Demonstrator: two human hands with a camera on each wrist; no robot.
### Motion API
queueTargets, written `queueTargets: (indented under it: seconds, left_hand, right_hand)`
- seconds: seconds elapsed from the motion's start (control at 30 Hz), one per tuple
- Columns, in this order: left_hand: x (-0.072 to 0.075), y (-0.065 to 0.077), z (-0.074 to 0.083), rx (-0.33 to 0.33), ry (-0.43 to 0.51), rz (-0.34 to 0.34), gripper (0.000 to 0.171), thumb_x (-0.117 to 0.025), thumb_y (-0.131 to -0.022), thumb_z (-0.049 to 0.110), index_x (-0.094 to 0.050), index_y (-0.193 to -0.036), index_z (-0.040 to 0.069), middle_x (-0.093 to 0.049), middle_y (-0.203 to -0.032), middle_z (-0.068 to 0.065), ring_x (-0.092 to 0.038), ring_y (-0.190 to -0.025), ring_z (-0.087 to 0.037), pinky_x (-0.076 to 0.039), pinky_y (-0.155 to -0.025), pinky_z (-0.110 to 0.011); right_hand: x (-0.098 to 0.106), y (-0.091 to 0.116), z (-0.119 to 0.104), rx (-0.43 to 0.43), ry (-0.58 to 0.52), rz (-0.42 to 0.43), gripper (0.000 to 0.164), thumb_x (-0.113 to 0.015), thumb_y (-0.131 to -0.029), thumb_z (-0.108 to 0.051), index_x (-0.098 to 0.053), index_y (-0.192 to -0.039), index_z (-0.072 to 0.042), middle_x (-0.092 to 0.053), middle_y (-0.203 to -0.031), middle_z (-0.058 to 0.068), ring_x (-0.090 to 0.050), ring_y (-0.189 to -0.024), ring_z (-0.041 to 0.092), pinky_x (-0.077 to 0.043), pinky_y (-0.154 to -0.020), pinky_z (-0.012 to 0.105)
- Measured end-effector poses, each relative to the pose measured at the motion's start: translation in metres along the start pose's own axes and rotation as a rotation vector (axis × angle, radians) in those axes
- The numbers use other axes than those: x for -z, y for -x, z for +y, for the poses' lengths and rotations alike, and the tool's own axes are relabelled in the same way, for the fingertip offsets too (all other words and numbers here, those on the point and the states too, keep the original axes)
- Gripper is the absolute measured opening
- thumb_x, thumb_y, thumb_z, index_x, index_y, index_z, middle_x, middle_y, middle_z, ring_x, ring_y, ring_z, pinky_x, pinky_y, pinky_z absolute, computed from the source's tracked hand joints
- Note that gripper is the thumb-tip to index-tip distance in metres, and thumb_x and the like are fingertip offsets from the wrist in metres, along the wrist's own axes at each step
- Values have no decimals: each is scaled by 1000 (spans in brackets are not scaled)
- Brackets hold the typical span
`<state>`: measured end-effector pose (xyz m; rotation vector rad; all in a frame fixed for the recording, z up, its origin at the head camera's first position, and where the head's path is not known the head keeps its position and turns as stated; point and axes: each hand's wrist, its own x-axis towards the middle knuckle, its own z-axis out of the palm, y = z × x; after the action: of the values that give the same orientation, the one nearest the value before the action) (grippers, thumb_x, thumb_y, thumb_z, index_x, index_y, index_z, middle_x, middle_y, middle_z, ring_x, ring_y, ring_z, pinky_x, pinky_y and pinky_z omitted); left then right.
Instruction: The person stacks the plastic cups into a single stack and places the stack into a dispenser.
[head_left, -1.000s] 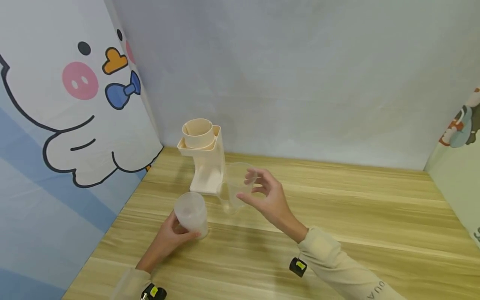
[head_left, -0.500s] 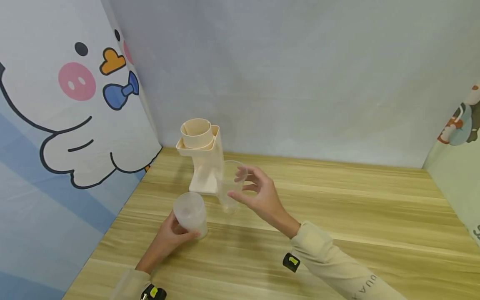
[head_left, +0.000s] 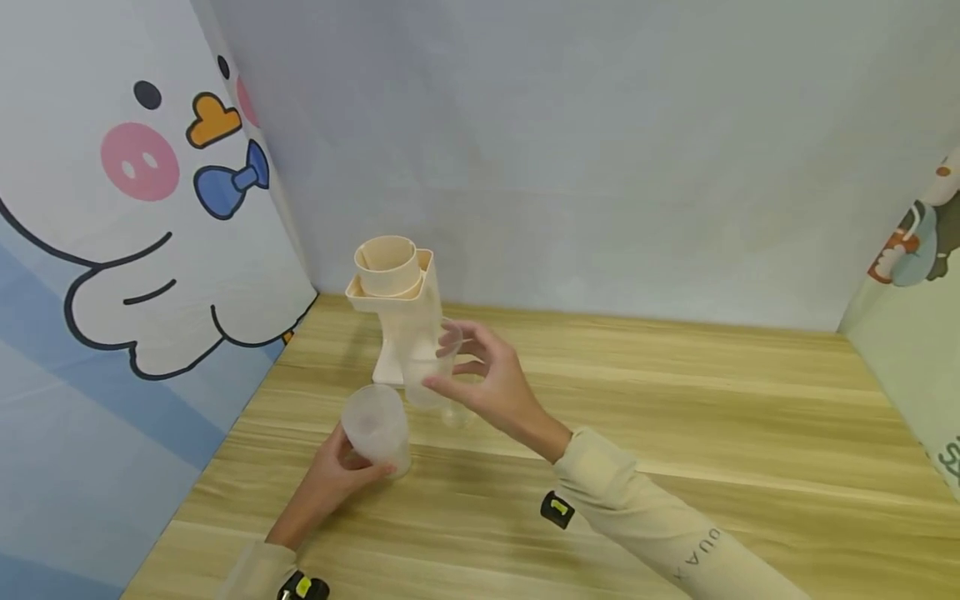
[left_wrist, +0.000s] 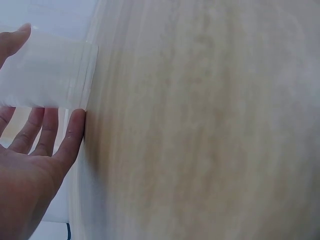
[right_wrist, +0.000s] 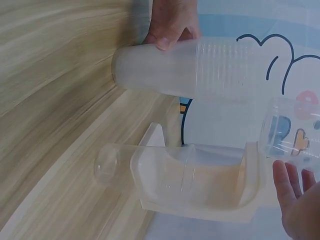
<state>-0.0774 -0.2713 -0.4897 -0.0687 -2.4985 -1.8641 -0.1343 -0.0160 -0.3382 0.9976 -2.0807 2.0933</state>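
Observation:
My left hand (head_left: 335, 479) grips a stack of translucent plastic cups (head_left: 378, 429) standing upright on the table, thumb and fingers round its lower part. In the right wrist view, several close-set rims show at the upper end of the cup stack (right_wrist: 225, 70). A single clear plastic cup (head_left: 429, 379) is held up in my right hand (head_left: 491, 379), between the thumb and fingers, close to the right of the stack. Another clear plastic cup (right_wrist: 107, 165) stands on the table before a cream-coloured stand (right_wrist: 200, 210); in the head view my right hand partly hides it.
The cream stand (head_left: 412, 325), with a round open tube (head_left: 386, 279) on top, is behind both hands near the back wall. Cloth walls border the wooden table (head_left: 675, 417) at the back and sides. A cartoon bird (head_left: 150, 225) is printed on the left one.
My right hand has moved left with the clear cup, toward the stack and away from the cup standing on the table. My left hand keeps its grip on the stack. The head view has shifted slightly.

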Motion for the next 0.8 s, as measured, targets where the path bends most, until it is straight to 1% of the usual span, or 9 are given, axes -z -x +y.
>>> queueTargets:
  seconds: [0.17, 0.37, 0.53, 0.63, 0.7, 0.8]
  left_hand:
    - [1, 0, -1, -2, -9, -2, 84, -82, -74, 12, -35, -143, 20, -47, -132, -9, -48, -117, -26, -47, -89, -35]
    - [2, 1, -1, -10, -23, 0, 81, -82, -74, 12, -36, -141, 19, -48, -131, -10, -50, -114, -23, -49, -87, -31]
    - [2, 1, -1, -9, -21, -1, 80, -81, -75, 12, -36, -141, 18, -49, -130, -10, -51, -113, -22, -49, -86, -31]
    - [2, 2, 0, -6, -18, 1, 80, -81, -75, 12, -37, -141, 17, -49, -129, -10, -52, -112, -22, -50, -86, -31]
    - [2, 2, 0, -8, -21, 2, 79, -81, -75, 12, -37, -140, 15, -50, -129, -11, -52, -112, -23, -50, -86, -31]
    - [2, 1, 1, -9, -22, -1, 79, -81, -76, 12, -36, -140, 14, -50, -128, -12, -52, -111, -23, -49, -86, -32]
  right_hand:
    - [-6, -4, -3, 5, -18, -16, 56, -76, -73, 7, -50, -123, 8, -56, -107, 23, -58, -101, 40, -52, -83, 46]
    - [-13, -9, -3, 9, -54, -54, 53, -76, -73, 7, -51, -119, 9, -54, -108, 30, -57, -101, 40, -50, -85, 49]
    - [-21, -10, -4, 0, -80, -81, 51, -75, -72, 8, -51, -117, 10, -55, -108, 30, -57, -100, 40, -49, -86, 50]
    - [-27, -11, -5, 3, -81, -88, 54, -75, -73, 8, -49, -119, 9, -54, -109, 30, -57, -101, 41, -50, -86, 49]
    - [-30, -12, -5, 4, -87, -96, 58, -75, -73, 8, -46, -123, 9, -53, -111, 31, -56, -102, 42, -50, -86, 49]
    - [-35, -14, -4, 1, -93, -110, 66, -74, -74, 8, -41, -131, 6, -52, -111, 31, -57, -100, 41, -50, -85, 48]
